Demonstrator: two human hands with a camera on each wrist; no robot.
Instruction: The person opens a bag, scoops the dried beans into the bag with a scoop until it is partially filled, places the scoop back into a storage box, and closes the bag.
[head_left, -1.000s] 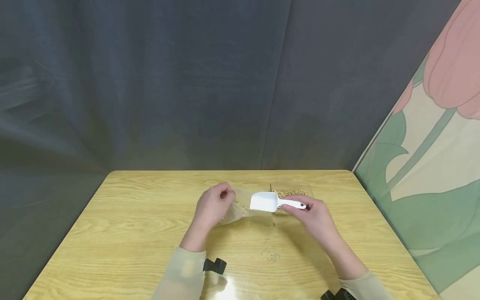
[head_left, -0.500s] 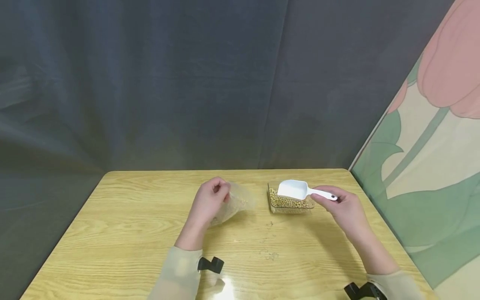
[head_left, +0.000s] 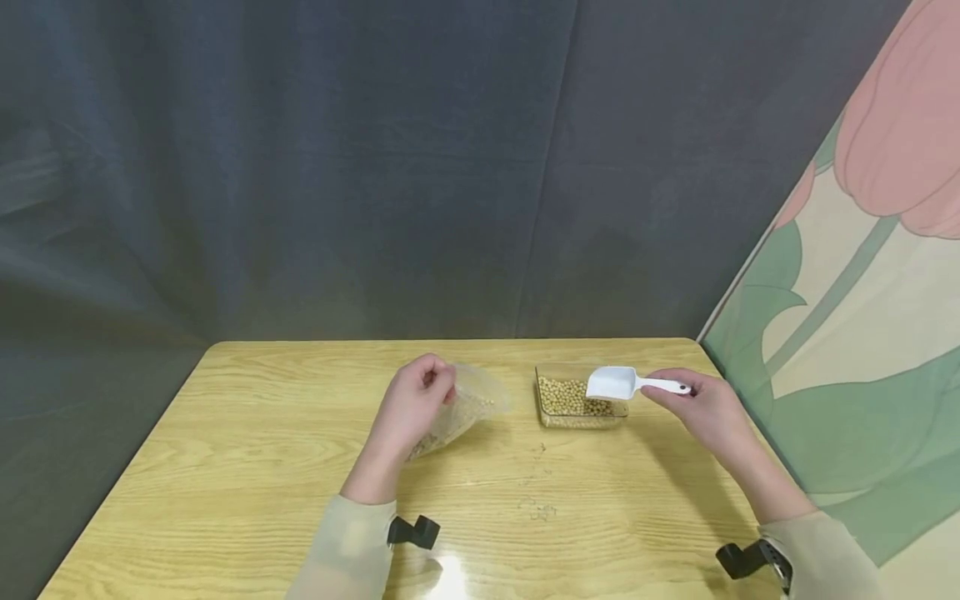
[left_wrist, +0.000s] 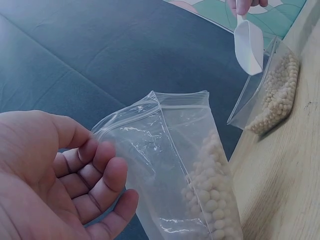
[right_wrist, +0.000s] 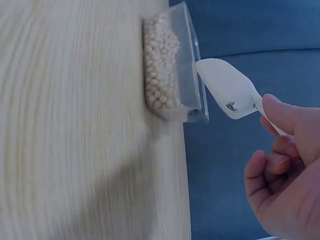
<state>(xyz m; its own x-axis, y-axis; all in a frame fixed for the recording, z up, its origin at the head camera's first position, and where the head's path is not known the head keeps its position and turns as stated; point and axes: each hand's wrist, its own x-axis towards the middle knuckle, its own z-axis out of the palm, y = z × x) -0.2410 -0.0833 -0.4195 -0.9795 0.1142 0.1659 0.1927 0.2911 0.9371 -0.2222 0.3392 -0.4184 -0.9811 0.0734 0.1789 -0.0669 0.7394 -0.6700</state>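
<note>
My left hand (head_left: 417, 398) pinches the top edge of a clear zip bag (left_wrist: 165, 145) between thumb and forefinger. Soybean-like pale yellow beans (left_wrist: 212, 195) fill the lower part of the bag, and its mouth is at the top. To the right, my right hand (head_left: 705, 410) holds a white scoop (head_left: 612, 383) by its handle. The scoop's bowl hangs over the right side of a clear rectangular box (head_left: 546, 417), and no beans show in it. More of the same beans (right_wrist: 160, 65) lie inside the box.
Everything stands on a wood-grain table (head_left: 285, 450). A dark curtain (head_left: 375, 183) hangs behind it, and a tulip-patterned cloth (head_left: 885, 333) is on the right. Faint marks (head_left: 537, 507) show on the tabletop in front of the box.
My right hand has carried the scoop rightward, from beside the bag's mouth to over the box. The left hand has shifted slightly left and still pinches the bag.
</note>
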